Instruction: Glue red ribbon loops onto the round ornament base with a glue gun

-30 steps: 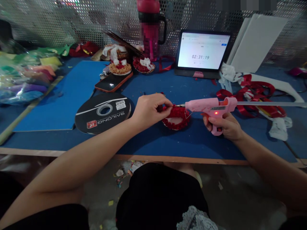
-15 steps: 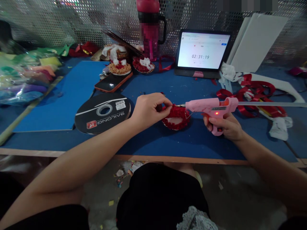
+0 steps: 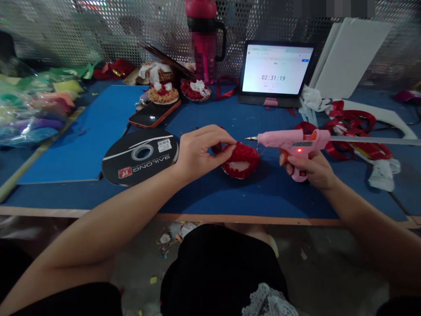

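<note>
My right hand (image 3: 314, 169) is wrapped around the handle of a pink hot glue gun (image 3: 286, 139). Its red light is lit, and a long clear glue stick (image 3: 371, 139) sticks out of the back. The metal nozzle points left, a little above and apart from a red, fluffy ring-shaped ornament (image 3: 251, 164) with a pale middle. My left hand (image 3: 204, 151) is closed in a pinch at the ornament's upper left edge. Its fingers partly cover that side. A thin strand of glue seems to hang near the nozzle.
Left of my left hand lies a black ribbon spool (image 3: 113, 164), with a phone (image 3: 154, 114) behind it. Finished-looking ornaments (image 3: 163, 94) and a pink bottle (image 3: 205, 44) stand at the back. A tablet (image 3: 276, 70) shows a timer. Red ribbon (image 3: 351, 116) lies right.
The glue gun has lifted slightly and drawn back to the right, so its nozzle is now apart from the red ornament. My left hand keeps its pinch in nearly the same place.
</note>
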The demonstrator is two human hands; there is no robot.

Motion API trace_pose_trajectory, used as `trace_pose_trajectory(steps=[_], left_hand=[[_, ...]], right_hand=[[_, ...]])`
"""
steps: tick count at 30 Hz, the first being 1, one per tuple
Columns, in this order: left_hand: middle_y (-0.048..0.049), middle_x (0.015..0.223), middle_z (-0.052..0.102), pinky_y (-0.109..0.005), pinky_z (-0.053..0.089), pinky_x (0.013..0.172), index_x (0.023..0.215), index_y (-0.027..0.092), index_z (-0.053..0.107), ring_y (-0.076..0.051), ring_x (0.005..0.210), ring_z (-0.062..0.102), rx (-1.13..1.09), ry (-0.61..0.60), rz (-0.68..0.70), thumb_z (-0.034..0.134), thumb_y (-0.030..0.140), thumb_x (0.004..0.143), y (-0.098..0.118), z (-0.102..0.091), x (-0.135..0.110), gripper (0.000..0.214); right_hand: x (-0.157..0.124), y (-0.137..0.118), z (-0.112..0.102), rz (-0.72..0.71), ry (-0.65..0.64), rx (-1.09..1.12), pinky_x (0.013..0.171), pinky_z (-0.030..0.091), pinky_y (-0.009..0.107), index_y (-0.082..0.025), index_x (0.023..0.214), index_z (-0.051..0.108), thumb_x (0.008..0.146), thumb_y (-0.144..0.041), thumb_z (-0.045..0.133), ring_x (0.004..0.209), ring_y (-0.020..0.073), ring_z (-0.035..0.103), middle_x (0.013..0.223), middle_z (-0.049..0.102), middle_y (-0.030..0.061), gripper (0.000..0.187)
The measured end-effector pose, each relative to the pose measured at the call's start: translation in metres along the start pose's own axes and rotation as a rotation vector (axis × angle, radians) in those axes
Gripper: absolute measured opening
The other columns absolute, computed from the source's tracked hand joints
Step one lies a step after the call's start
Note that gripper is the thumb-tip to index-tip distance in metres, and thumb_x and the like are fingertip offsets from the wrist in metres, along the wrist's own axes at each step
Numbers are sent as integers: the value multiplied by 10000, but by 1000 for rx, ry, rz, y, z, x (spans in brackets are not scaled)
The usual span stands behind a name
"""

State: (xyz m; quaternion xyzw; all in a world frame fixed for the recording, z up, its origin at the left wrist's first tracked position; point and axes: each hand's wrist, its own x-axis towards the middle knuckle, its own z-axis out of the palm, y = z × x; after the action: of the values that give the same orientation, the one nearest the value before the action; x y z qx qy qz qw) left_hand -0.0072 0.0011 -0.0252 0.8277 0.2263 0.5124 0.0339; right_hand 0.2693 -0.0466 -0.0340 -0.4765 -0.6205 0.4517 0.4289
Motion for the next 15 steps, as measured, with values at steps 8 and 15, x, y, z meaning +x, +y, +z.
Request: trace_pose_trajectory(steps=[8,15], left_hand=[[-12,830,732,-190,563,644,810,198,715,-103,726,688,321,-82,243,569,217,907,-6,-13,2,177],[-8,913,742,-211,583,666,957,203,685,-107,719,702,409,-182,550,593,197,907,-17,-27,-2,105]], right_hand=[[18,7,-31,128,295,-646,519,424,262,-146,747,664,774,-450,580,506,137,545,558,593,33,317],[20,11,-36,147,319,-861,668,448,364,-165,863,624,742,-562,568,639,219,598,702,629,75,419]])
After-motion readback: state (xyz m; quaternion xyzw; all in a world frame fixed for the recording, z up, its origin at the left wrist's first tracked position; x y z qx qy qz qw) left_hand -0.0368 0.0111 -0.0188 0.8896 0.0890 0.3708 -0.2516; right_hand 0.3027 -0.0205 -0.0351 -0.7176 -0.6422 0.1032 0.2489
